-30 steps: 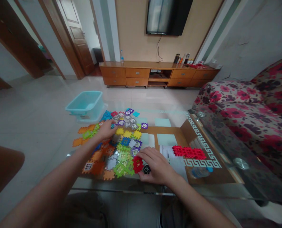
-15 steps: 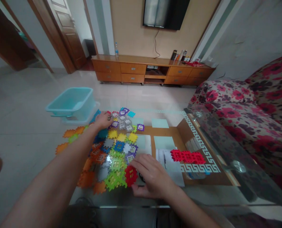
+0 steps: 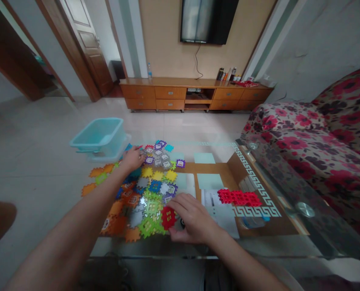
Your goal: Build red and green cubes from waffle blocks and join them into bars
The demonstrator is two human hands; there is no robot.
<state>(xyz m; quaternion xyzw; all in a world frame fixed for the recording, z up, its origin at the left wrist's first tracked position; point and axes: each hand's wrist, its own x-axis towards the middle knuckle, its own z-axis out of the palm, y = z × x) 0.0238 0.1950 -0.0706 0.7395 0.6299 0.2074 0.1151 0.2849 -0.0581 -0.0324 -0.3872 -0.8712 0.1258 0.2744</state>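
**Left hand** (image 3: 132,159): curling down, palm lowered, onto the far end of the tile heap, fingers closed in a narrow cup; whether it is gripping a tile cannot be told.

**Right hand** (image 3: 192,222): lying spread and fairly flat at the heap's near right side, fingers reaching toward a red window tile (image 3: 168,218) and touching it; a firm hold cannot be confirmed. A small black round object (image 3: 183,223) is showing just beneath the hand, partly hidden.

**Interlocking plastic tiles** (image 3: 146,194): lying in a broad, multicoloured heap toward the near left of the glass coffee table (image 3: 198,252), some joined, many with window cut-outs, in orange, yellow, green, blue, purple and grey.

**Row of joined red tiles** (image 3: 239,198): lying well right of the heap, over the printed papers (image 3: 219,212), near the table's right edge.

**Surroundings:** a turquoise plastic tub (image 3: 99,137) is standing on the tile floor beyond the table's far left corner. A floral sofa (image 3: 289,129) is running along the right side, and a wooden TV cabinet (image 3: 167,92) is standing against the far wall.
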